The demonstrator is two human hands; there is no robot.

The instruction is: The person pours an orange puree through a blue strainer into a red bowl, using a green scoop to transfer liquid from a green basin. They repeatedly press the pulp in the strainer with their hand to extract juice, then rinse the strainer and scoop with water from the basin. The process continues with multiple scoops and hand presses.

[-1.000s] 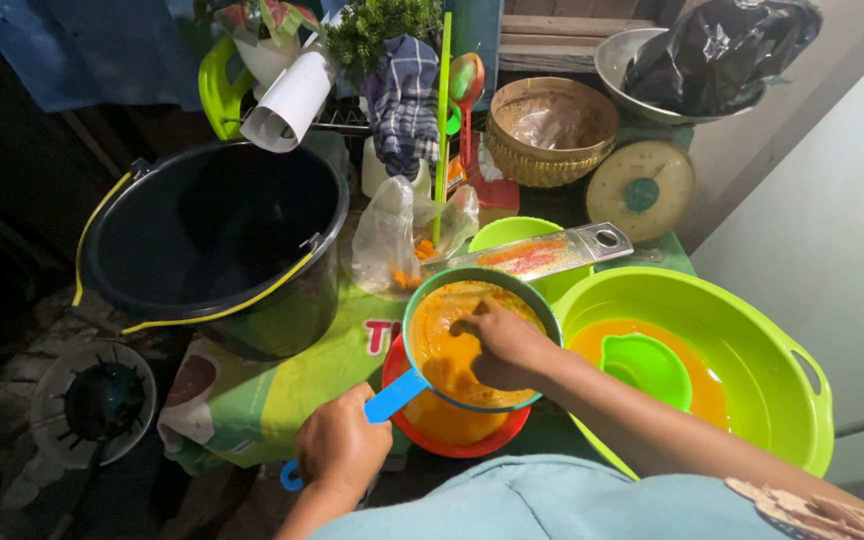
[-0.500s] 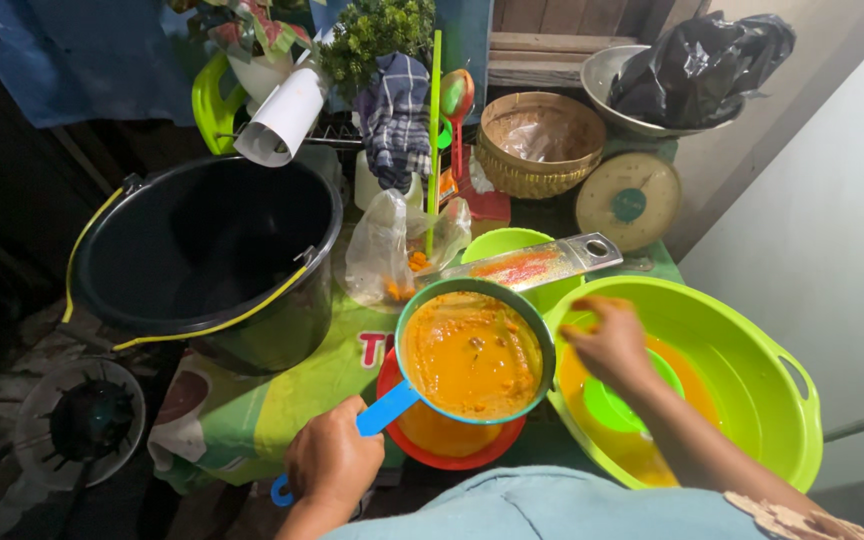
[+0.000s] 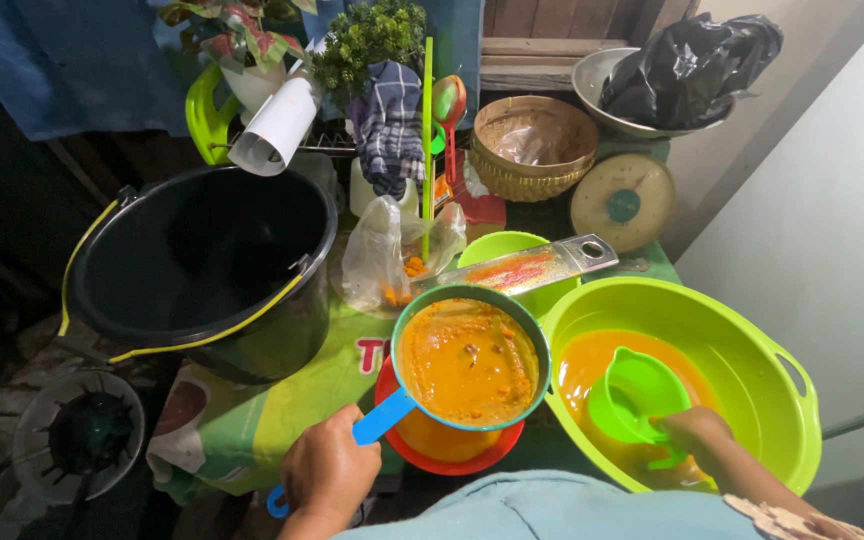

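On the cloth-covered table (image 3: 282, 400) beside a black bucket (image 3: 202, 265), the left hand (image 3: 330, 470) grips the strainer (image 3: 469, 360) handle while the right hand (image 3: 697, 432) clasps a green scoop (image 3: 637, 392) in the green basin (image 3: 752, 350).

the sieve (image 3: 469, 360) sits on the bowl (image 3: 452, 450), left of the basin (image 3: 752, 350). the scoop (image 3: 637, 395) lies in the basin. the bucket (image 3: 202, 265) stands left of the sieve, the scale (image 3: 622, 200) behind the basin.

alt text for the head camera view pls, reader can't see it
A person's left hand holds the blue handle of a round strainer full of orange pulp over a red bowl, while the right hand dips a green scoop into orange liquid in a large green basin. A black bucket stands to the left.
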